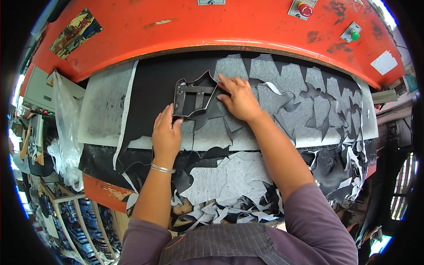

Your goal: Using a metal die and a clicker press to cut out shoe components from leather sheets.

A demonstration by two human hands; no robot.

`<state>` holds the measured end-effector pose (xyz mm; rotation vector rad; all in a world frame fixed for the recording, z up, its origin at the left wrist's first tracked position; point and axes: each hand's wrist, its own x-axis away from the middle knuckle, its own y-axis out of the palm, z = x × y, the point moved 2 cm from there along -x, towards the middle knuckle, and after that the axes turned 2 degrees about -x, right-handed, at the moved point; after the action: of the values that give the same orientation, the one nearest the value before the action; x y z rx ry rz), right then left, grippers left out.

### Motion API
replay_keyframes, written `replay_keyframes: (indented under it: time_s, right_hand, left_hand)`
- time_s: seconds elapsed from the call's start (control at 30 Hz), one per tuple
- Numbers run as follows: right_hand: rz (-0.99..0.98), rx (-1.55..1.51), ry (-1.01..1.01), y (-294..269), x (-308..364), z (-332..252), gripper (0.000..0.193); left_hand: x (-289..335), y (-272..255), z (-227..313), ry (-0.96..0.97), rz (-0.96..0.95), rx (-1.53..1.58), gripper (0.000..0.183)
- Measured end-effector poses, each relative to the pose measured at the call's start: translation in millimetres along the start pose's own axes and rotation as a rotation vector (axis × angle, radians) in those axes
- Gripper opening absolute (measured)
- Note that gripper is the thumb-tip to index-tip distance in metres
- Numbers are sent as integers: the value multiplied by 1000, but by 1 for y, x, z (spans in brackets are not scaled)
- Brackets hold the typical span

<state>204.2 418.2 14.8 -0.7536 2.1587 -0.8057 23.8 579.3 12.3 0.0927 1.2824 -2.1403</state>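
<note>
A steel cutting die (180,98), an angular outline with crossbars inside, lies on a sheet of black material (152,86) that covers the work board. My left hand (167,134) grips the die's lower left corner, fingers along its side and thumb at the bottom edge. At the die's right edge, my right hand (240,98) holds on with thumb and fingertips. Right of the die, the sheet is cut through with shaped holes and thin black strips, and the grey board (229,68) shows between them.
Behind the board rises an orange machine body (185,26) with a red button (305,9) and a green button (355,35). Cut grey pieces (229,176) and scraps lie nearest me. A clear plastic bag (66,128) hangs at left, above shelves of dies (79,225). Another person works far left.
</note>
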Motion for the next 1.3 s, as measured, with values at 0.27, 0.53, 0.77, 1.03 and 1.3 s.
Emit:
replay_keyframes:
  time_s: [0.27, 0.53, 0.77, 1.03, 1.3]
  right_hand:
    - [-41, 44, 15, 6, 4, -2, 57]
    - [-5, 24, 26, 2, 4, -2, 50]
    - [-12, 31, -15, 2, 3, 0, 49]
    - [-44, 71, -19, -3, -5, 4, 53]
    - [239, -343, 152, -90, 6, -24, 71]
  left_hand:
    - [4, 2, -8, 79, 63, -16, 43]
    - [-1, 1, -12, 85, 19, 37, 41]
    - [0, 0, -8, 66, 1, 16, 41]
    - [-9, -2, -2, 24, -31, 14, 40]
    - [-3, -30, 9, -122, 46, 359, 50]
